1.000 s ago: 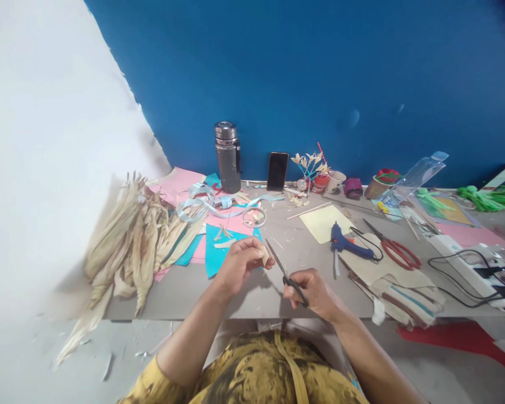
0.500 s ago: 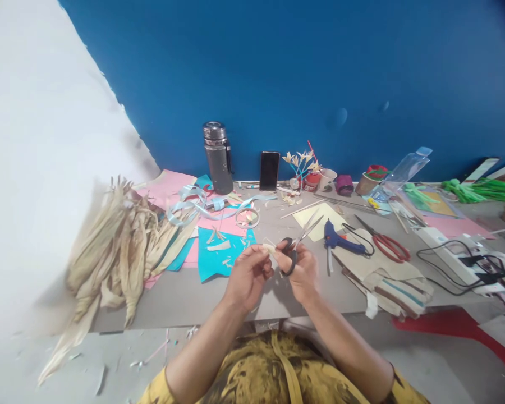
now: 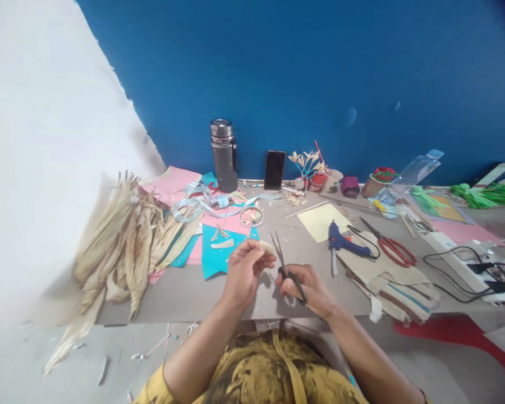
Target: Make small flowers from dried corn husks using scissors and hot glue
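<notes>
Between thumb and fingers, my left hand [image 3: 246, 272] pinches a small pale piece of corn husk [image 3: 267, 247]. My right hand [image 3: 306, 287] is closed round the black handles of a pair of scissors [image 3: 281, 252]; the blades point up and away, slightly parted, just right of the husk piece and apart from it. Blue paper [image 3: 215, 264] with husk scraps lies left of my left hand. Farther left rests a big bundle of dried corn husks [image 3: 137, 252].
Right of my hands lie a blue glue gun [image 3: 345, 244], red-handled scissors [image 3: 393, 249], a folded cloth [image 3: 404, 289] and a power strip [image 3: 454, 258] with cables. Along the wall stand a flask [image 3: 225, 163], a phone [image 3: 275, 170], husk flowers [image 3: 307, 163] and a tilted plastic bottle [image 3: 412, 177].
My right hand has moved away from the left and turned, so the scissors now point upward with blades closer together. The left hand still pinches the husk piece. The view has shifted slightly.
</notes>
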Demonstrator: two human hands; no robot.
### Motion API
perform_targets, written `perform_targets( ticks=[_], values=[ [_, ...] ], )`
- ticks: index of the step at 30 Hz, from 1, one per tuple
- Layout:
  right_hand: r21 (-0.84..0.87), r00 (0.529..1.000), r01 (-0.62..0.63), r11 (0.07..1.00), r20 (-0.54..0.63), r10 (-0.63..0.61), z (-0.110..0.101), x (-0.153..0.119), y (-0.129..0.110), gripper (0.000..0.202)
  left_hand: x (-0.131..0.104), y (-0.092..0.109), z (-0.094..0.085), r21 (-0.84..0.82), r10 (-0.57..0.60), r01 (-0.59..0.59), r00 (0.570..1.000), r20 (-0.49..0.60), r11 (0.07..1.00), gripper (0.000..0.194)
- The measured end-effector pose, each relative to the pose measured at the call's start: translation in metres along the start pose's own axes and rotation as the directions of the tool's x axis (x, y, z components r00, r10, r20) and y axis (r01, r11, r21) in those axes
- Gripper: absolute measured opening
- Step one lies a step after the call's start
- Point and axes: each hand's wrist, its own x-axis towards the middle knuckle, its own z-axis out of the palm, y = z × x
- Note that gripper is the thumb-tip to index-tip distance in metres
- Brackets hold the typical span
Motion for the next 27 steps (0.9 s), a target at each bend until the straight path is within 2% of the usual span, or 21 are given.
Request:
perform_targets(
  ticks=[6,16,23,27],
  values=[
    [-0.011,0.998,-0.051,0.999,0.030,0.051,0.001,-0.002,0.005,0.063,-0.001,-0.002,0.003,0.023,0.006,-0.007,0.999,0.039,1.000,0.013],
    [-0.028,0.996,-0.088,0.996,-0.023,0.088,0.003,0.001,0.012,0.054,0.000,0.001,0.000,0.042,-0.014,0.012,0.999,0.046,0.999,0.015],
    [0.075,0.989,0.002,0.997,0.148,-0.013,-0.004,-0.004,0.015,0.061,0.001,0.004,-0.003,0.064,-0.049,0.043,0.995,0.085,0.997,0.013],
    [0.116,0.988,0.010,0.993,0.151,-0.027,-0.003,-0.005,0.012,0.061,0.001,0.003,-0.003,0.086,-0.062,0.053,0.992,0.114,0.995,0.010]
  ],
)
